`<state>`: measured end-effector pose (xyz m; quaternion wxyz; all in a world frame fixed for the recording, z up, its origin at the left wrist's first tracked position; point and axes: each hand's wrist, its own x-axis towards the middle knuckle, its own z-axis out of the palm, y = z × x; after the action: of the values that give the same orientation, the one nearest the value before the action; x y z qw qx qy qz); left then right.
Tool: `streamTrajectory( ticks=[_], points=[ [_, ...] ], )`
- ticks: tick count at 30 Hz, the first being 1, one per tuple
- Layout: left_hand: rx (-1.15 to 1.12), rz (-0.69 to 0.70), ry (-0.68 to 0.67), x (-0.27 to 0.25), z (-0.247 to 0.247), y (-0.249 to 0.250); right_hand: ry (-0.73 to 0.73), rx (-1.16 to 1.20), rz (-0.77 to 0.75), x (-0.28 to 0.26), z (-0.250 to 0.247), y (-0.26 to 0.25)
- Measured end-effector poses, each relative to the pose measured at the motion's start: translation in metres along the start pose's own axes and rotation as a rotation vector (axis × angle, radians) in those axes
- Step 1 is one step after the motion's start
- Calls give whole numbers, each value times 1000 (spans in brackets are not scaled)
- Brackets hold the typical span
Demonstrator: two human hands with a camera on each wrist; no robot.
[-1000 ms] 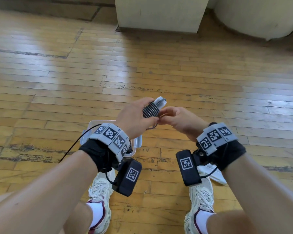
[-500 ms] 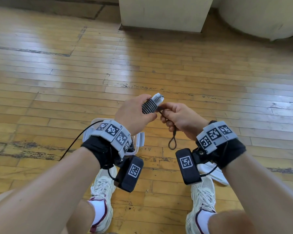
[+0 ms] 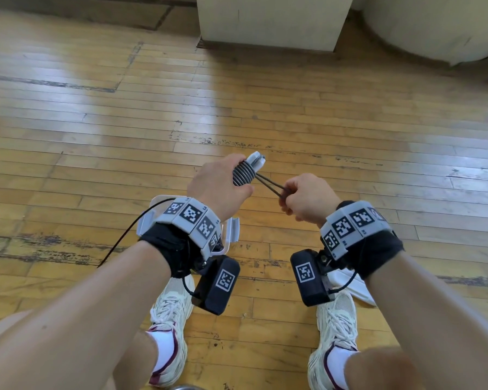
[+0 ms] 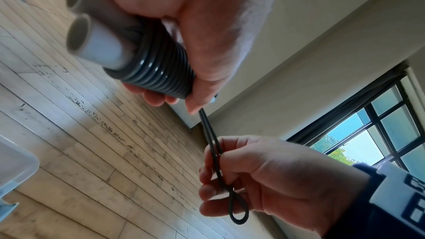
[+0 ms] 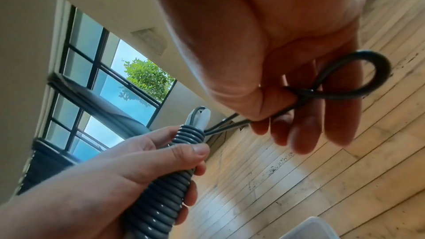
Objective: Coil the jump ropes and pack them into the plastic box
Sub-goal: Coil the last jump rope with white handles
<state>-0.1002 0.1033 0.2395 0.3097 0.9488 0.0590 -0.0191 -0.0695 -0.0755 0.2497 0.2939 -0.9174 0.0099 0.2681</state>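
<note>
1. Left hand point(image 3: 219, 182) is wrapped tight around the jump rope point(image 3: 243, 173), fingers and thumb curled round the middle of the bundle. From the right wrist cam you can see the thumb laid flat across the coils.
2. Right hand point(image 3: 307, 199) is closed on the loose end loop point(image 4: 238, 212) of the cord, pinching the doubled strand between thumb and curled fingers. The little loop pokes out past the fingers.
3. The rope itself: two light grey handles point(image 4: 96, 43) side by side, with dark grey cord wound round them in neat stacked turns. Hollow-looking ends of the handles stick out of the coil on one side, the capped tips on the other.
4. Two strands run from the coil across to the right hand, pulled pretty straight, so the hands are a bit apart with the cord bridging them.
5. All of this is held up in the air above the wooden floor point(image 3: 96, 122), over the person's sneakers.
6. The clear plastic box point(image 3: 234, 229) sits on the floor under the left wrist, mostly hidden by the wrist band. Its inside is out of sight.
</note>
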Motion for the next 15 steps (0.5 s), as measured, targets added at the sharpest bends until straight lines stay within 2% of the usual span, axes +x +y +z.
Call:
streamTrajectory(
  ticks=[5,7,9,11,15],
  points=[
    [0,-56,9,4,1,-4,33,-141,-10,1,-5,2],
    [-3,-116,59,9,-9,-12,85,-168,1,0,-13,9],
    [-59,-219,148,15,-27,-28,179,-126,42,1,-24,22],
    [-194,-317,199,19,-42,-42,208,-25,90,3,-34,35],
    [-377,-324,147,16,-47,-44,164,68,70,2,-36,41]
  ],
)
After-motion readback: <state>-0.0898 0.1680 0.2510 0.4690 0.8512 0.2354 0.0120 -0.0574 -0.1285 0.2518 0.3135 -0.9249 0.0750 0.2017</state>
